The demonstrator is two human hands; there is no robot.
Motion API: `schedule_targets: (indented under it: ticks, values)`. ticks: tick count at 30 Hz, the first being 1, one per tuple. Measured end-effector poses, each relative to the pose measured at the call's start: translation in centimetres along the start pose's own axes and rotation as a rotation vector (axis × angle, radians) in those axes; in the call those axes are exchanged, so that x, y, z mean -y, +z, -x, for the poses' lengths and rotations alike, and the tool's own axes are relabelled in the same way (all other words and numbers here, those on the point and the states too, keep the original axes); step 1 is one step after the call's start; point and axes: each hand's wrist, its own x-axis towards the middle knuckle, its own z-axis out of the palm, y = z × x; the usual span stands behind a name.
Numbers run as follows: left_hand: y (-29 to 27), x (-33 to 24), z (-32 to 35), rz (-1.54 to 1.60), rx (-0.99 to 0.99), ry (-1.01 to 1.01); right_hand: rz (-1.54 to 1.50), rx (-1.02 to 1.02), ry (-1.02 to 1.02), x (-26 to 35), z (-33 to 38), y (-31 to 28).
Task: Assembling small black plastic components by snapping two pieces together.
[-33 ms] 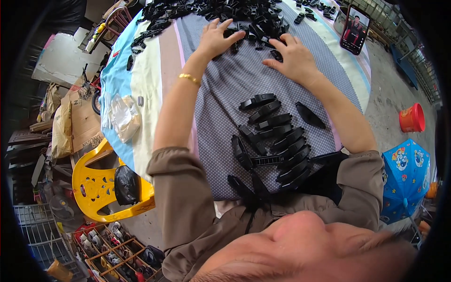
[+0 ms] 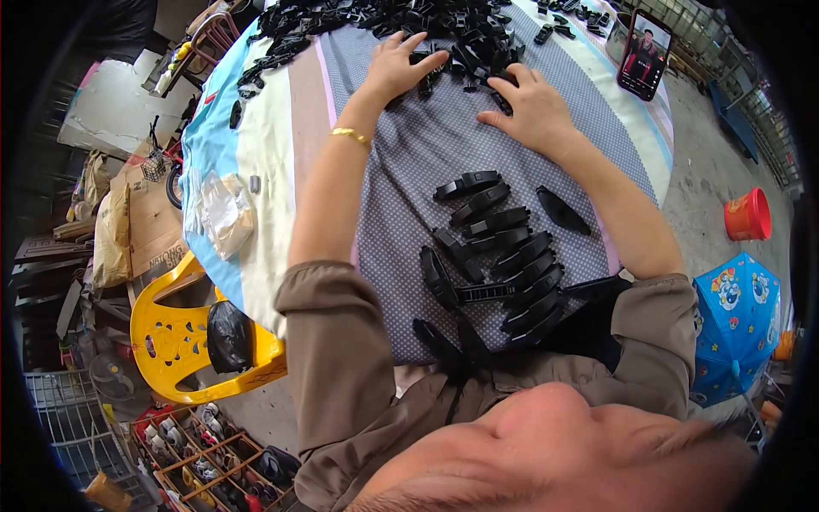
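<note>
My left hand reaches over the near edge of a heap of small black plastic pieces, its fingers spread and the thumb stretched right. To its right, my right hand is half bent, with thumb and forefinger apart. A black piece lies in that gap; whether the fingers press on it is hard to see. Closer to me, several long, curved black plastic pieces lie in an overlapping row. A ladder-like black strip lies among them, and one pointed black piece sits apart on the right.
A striped and dotted cloth covers the table. On it are a clear plastic bag at left and a propped phone at far right. Around the table stand a yellow chair, a blue umbrella and a red bucket.
My left arm and hand have shifted slightly to the right. The right hand has barely moved, and the row of black pieces lies as before.
</note>
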Motion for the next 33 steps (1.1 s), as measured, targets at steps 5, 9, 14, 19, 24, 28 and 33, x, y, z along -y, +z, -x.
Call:
schedule_targets:
  ticks: [5,9,14,19,24,28,33]
  values:
    - [1.9,-2.9,-2.7,0.151,0.354,-0.146,-0.159,0.02,-0.12,-1.3,0.5,0.6]
    - [1.2,-6.2,-1.5,0.084,0.342,0.058,-0.206,0.036,-0.174,-0.9,0.7,0.2]
    - [0.7,-8.1,1.6,0.068,0.232,0.168,-0.329,0.045,-0.204,-0.7,1.1,-0.1]
    - [-2.7,-8.8,5.0,0.212,0.147,0.01,-0.401,0.066,-0.212,0.5,1.3,-2.8]
    - [-5.6,-9.0,5.9,0.506,0.025,-0.107,-0.181,0.092,-0.098,0.4,1.7,-3.4]
    - [-6.6,-9.5,6.4,0.744,-0.192,-0.151,-0.17,0.185,-0.131,0.2,1.6,-2.8]
    - [-9.3,-11.8,10.7,0.735,-0.063,0.01,-0.242,0.168,-0.149,-0.1,1.2,-2.3]
